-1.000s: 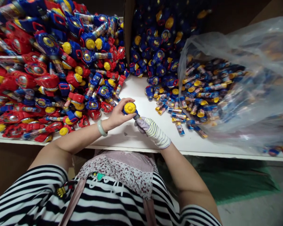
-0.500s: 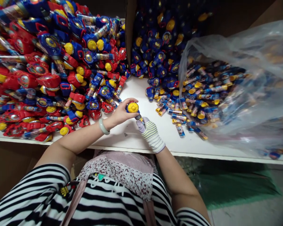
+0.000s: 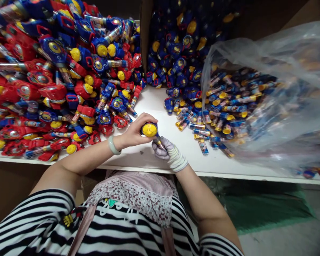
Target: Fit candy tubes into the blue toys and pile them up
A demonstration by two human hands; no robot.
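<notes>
One toy (image 3: 148,129) gripped by two hands, left hand (image 3: 134,132) and right hand (image 3: 167,152).

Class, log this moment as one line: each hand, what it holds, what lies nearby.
left hand: grips yellow-capped toy | right hand: gloved, pinches tube | nearby: loose tubes, white table

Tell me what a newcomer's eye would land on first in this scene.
The huge heap of red and blue toys piled across the left of the white table grabs the eye first. On the right, a clear plastic bag spills small capped tubes. At the centre, the left hand holds a yellow-faced toy while the gloved right hand grips the tube sticking out of it.
</notes>
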